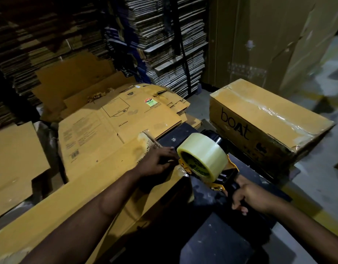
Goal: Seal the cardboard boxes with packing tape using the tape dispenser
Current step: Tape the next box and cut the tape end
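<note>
- The tape dispenser (210, 161) sits at the near end of a long brown box (99, 180), with its front edge right at the box's corner. That looks like the spot where a strip of tape would start or stop.
- The roll of clear tape (202, 151) stands up on the dispenser, so tape can spin off as it goes.
- The right hand (250, 195) is curled tight round the dark handle at the back. Holding it there lets the person push and steer.
- The left hand (158, 161) lies on top of the box, just beside the dispenser. Its fingers reach toward the tape's end. I cannot tell if they pinch the tape or only press down. My guess is that this hand keeps the flap flat and the box from sliding.
- The box rests partly on a dark tabletop (231, 235), which gives it something firm below.
- A box with "boat" printed on it (265, 126) sits off to the right, well apart. Shiny tape already runs along its top, so it looks done.
- Flat cardboard sheets (114, 119) lie behind the long box. Tall stacks of folded cardboard (164, 44) stand farther back.
</note>
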`<state>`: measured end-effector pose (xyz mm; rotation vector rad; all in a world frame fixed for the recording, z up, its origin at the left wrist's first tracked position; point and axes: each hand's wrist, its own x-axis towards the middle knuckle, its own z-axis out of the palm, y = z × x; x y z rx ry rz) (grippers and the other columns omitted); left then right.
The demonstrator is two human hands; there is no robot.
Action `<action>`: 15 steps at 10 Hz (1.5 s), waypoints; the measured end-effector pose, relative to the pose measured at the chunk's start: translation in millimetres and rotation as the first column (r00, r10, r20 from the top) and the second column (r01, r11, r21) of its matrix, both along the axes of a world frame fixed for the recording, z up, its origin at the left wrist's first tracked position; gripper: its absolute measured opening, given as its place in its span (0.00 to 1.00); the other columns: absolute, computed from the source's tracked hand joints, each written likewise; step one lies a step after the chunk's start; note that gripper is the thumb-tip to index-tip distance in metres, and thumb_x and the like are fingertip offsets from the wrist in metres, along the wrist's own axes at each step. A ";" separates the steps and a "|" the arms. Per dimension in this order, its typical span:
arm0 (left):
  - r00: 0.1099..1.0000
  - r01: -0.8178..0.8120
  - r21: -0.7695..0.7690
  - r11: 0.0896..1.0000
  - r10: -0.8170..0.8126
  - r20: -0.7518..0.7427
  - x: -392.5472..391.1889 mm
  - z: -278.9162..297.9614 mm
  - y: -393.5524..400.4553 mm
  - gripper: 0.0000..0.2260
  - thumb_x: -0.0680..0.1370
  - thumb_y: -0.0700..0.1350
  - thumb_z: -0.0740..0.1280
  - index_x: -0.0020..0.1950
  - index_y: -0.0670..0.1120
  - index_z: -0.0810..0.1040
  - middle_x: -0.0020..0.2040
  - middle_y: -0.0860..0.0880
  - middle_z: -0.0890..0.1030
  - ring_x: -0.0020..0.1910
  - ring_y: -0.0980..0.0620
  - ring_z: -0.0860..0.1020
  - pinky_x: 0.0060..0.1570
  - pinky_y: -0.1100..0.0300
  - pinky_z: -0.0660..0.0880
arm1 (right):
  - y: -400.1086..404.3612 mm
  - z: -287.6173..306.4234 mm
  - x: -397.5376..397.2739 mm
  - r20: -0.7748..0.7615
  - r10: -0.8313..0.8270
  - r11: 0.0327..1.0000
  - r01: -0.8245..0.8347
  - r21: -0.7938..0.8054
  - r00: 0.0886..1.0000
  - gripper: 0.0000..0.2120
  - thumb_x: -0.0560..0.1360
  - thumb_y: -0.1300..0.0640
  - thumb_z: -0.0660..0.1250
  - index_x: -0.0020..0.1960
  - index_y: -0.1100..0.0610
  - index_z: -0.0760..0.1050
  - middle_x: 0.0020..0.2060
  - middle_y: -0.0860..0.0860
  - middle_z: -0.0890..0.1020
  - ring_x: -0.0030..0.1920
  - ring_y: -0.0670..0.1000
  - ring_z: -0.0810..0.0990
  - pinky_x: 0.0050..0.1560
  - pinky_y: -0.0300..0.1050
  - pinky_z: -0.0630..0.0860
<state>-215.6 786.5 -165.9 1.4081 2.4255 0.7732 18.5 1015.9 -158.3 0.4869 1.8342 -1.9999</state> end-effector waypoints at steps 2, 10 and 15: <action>0.999 0.013 -0.164 0.986 -0.021 -0.048 2.1 8.6 -0.9 0.19 0.78 0.59 0.59 0.60 0.53 0.83 0.70 0.54 0.75 0.72 0.63 0.62 0.73 0.38 0.42 | 1.8 5.0 6.1 -0.001 0.040 0.998 -0.040 0.054 0.999 0.21 0.53 0.69 0.64 0.44 0.62 0.65 0.21 0.49 0.73 0.17 0.49 0.65 0.22 0.39 0.62; 0.969 -0.145 -0.186 0.972 0.102 -0.224 17.0 11.3 18.2 0.16 0.77 0.60 0.60 0.55 0.55 0.83 0.59 0.57 0.81 0.68 0.55 0.72 0.73 0.37 0.36 | 6.8 -45.4 61.8 0.044 -0.079 0.994 0.083 -0.075 0.996 0.23 0.50 0.72 0.67 0.43 0.65 0.67 0.23 0.52 0.75 0.16 0.48 0.67 0.18 0.35 0.62; 0.980 0.074 -0.321 0.944 -0.128 -0.150 57.3 11.0 44.3 0.25 0.76 0.60 0.53 0.58 0.49 0.83 0.52 0.52 0.81 0.56 0.54 0.75 0.74 0.49 0.50 | 9.6 -58.6 68.6 0.001 -0.083 0.996 0.083 -0.018 0.997 0.28 0.61 0.89 0.62 0.46 0.59 0.74 0.25 0.56 0.78 0.19 0.51 0.72 0.23 0.41 0.71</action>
